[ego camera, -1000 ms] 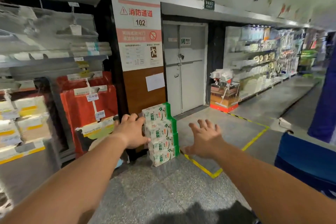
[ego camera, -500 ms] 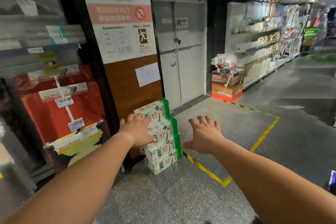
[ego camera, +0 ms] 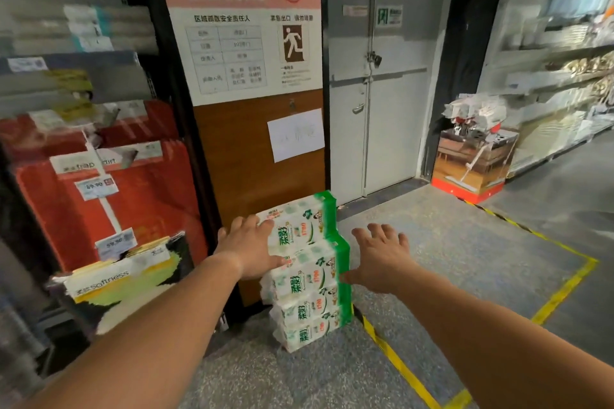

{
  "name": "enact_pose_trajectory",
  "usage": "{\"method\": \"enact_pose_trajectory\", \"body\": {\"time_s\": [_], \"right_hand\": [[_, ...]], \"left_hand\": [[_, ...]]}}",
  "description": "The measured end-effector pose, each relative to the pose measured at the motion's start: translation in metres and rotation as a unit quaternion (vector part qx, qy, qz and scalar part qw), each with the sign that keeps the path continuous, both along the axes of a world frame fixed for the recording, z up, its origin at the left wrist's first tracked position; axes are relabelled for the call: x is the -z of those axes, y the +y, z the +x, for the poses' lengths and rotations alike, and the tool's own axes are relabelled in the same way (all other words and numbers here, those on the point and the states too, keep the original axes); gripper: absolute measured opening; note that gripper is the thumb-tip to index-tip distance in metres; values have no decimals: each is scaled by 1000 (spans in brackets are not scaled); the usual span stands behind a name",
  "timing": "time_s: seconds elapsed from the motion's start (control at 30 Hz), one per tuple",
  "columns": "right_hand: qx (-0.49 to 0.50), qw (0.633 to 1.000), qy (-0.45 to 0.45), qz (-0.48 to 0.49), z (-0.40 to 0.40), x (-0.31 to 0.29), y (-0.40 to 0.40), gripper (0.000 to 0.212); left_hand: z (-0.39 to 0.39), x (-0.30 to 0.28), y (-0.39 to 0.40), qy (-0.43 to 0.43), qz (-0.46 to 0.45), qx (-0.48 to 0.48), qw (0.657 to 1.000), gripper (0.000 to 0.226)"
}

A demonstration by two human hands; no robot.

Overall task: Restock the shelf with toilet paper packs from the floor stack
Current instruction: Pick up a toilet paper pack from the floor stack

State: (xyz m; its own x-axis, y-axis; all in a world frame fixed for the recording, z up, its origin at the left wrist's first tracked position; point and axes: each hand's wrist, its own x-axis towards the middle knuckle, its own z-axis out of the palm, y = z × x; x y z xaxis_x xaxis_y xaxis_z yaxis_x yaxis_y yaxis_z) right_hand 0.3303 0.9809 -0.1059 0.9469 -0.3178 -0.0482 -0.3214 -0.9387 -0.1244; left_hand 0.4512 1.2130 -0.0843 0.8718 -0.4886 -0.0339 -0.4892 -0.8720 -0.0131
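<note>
Stack of packs (ego camera: 307, 271): four white-and-green toilet paper packs piled on the speckled floor (ego camera: 448, 242), against the foot of a brown panel (ego camera: 252, 156) beside a grey door (ego camera: 382, 83).
Top pack (ego camera: 299, 224): sits slightly back and to the left of the pack below it.
Left hand (ego camera: 247, 247): palm laid flat on the left face of the upper two packs, fingers (ego camera: 265, 224) spread and loose, not closed around anything.
Right hand (ego camera: 382, 257): fingers spread wide and released, just beside the green right edge of the stack; the thumb tip looks to touch the second pack, though I cannot tell for certain.
Shelf (ego camera: 76, 83): stands to the left of the stack, holding red mats (ego camera: 139, 202) with price tags and a "Softness" pack (ego camera: 109, 285) low down.
Floor marking: a yellow line (ego camera: 398, 365) runs past the stack's right corner.
</note>
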Motion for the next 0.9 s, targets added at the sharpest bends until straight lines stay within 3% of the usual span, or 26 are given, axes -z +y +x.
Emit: {"method": "enact_pose_trajectory", "body": {"time_s": [0.43, 0.9], "right_hand": [[-25, 999, 19, -15, 298, 43, -96, 105], [-100, 986, 130, -11, 552, 131, -188, 111]], "left_hand": [[306, 58, -87, 59, 12, -30, 998, 94], [506, 167, -167, 161, 48, -97, 981, 111]]}}
